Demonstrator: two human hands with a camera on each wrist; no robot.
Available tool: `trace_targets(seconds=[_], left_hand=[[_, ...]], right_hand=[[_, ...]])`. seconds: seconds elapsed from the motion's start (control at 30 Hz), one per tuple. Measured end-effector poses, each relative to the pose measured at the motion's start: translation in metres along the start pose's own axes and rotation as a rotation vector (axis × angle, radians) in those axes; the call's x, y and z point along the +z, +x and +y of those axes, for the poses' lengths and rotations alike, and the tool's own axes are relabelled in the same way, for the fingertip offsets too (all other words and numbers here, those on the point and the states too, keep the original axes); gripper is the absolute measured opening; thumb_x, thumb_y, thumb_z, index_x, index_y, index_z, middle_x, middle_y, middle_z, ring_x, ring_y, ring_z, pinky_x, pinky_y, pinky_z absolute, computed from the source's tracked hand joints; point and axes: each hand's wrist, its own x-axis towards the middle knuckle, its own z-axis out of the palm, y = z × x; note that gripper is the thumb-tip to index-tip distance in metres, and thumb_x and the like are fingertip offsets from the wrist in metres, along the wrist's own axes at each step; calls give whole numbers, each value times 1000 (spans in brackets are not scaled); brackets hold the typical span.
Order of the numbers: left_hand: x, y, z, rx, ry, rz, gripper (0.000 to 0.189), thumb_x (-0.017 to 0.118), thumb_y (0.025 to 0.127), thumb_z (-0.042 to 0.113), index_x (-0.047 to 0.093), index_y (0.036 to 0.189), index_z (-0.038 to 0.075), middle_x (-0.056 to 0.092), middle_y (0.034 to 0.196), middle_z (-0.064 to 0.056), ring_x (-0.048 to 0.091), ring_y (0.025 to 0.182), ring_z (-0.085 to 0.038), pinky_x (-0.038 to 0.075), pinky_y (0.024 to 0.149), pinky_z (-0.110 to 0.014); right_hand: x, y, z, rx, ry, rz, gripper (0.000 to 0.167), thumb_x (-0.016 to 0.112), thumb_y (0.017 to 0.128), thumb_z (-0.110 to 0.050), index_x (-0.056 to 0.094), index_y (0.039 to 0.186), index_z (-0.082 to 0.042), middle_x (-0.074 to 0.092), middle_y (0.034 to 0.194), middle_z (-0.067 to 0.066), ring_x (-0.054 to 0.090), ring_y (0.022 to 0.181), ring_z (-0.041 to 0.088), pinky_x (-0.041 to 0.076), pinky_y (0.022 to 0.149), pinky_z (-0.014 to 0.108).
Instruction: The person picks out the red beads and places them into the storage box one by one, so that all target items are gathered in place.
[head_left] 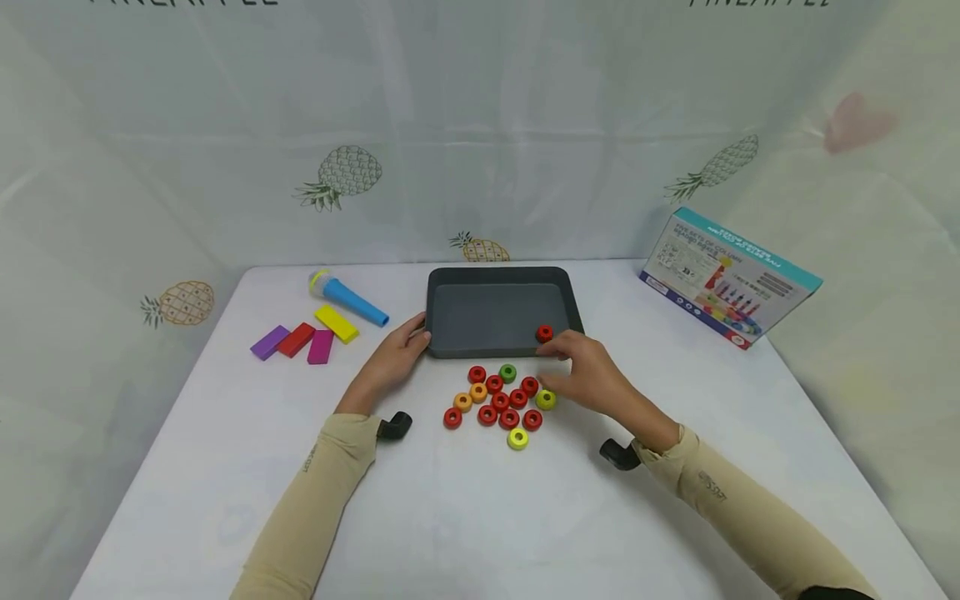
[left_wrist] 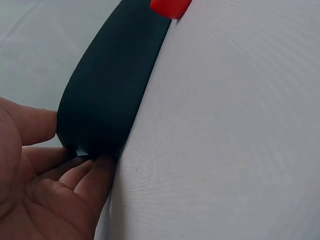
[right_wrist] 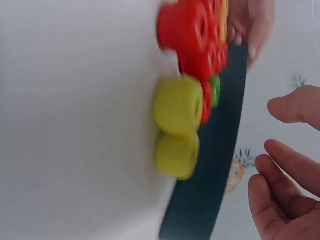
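A dark grey tray (head_left: 480,317) lies on the table with one red bead (head_left: 544,335) inside its near right corner. My left hand (head_left: 393,358) grips the tray's near left corner; the left wrist view shows thumb and fingers around the dark wall (left_wrist: 107,85). Just in front of the tray lies a loose group of ring-shaped beads: several red beads (head_left: 500,402), orange ones (head_left: 462,402), a green bead (head_left: 507,367) and two yellow-green beads (head_left: 546,406). Above the group's right side my right hand (head_left: 592,375) hovers, its fingers (right_wrist: 285,185) apart from the thumb and nothing between them.
At the left lie a blue toy microphone (head_left: 352,298) and several flat blocks, including a yellow block (head_left: 337,323), a red block (head_left: 296,340) and a purple block (head_left: 270,342). A printed cardboard box (head_left: 723,279) stands at the back right. Behind the table hangs a pineapple-print curtain (head_left: 495,167).
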Motion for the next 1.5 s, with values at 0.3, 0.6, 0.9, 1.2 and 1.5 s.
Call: trace_targets(seconds=[0.3, 0.6, 0.9, 1.2, 1.5], left_hand=[[-1, 2, 1, 2, 17, 6, 59, 43, 108, 41, 23, 162, 28, 32, 166, -6, 26, 155, -30, 19, 126, -56], [1, 4, 1, -24, 15, -1, 59, 43, 108, 41, 22, 163, 29, 31, 167, -4, 24, 156, -29, 19, 126, -57], [0, 3, 2, -20, 12, -8, 59, 43, 108, 41, 23, 162, 29, 32, 166, -5, 25, 156, -29, 19, 126, -57], [-5, 5, 2, 4, 3, 2, 61, 45, 107, 43, 24, 162, 27, 35, 165, -6, 29, 154, -29, 21, 126, -54], [-1, 6, 1, -14, -38, -6, 61, 46, 108, 40, 24, 162, 25, 34, 165, -7, 30, 154, -28, 22, 127, -52]], right_hand=[[21, -24, -12, 3, 44, -119, 37, 85, 78, -11, 74, 114, -6, 73, 108, 6, 65, 98, 22, 59, 88, 42], [31, -33, -11, -15, 11, -150, 31, 86, 77, -9, 75, 106, -8, 71, 100, 2, 62, 91, 16, 58, 83, 34], [40, -35, -5, -104, -39, -109, 22, 84, 77, -8, 78, 98, -13, 71, 93, -4, 59, 90, 12, 53, 84, 34], [41, -32, -6, -107, -52, -95, 22, 84, 78, -7, 79, 98, -14, 71, 95, -4, 58, 93, 13, 54, 84, 35], [38, -33, -5, -107, -20, -96, 21, 84, 78, -7, 79, 98, -14, 69, 94, -4, 58, 91, 14, 54, 81, 32]])
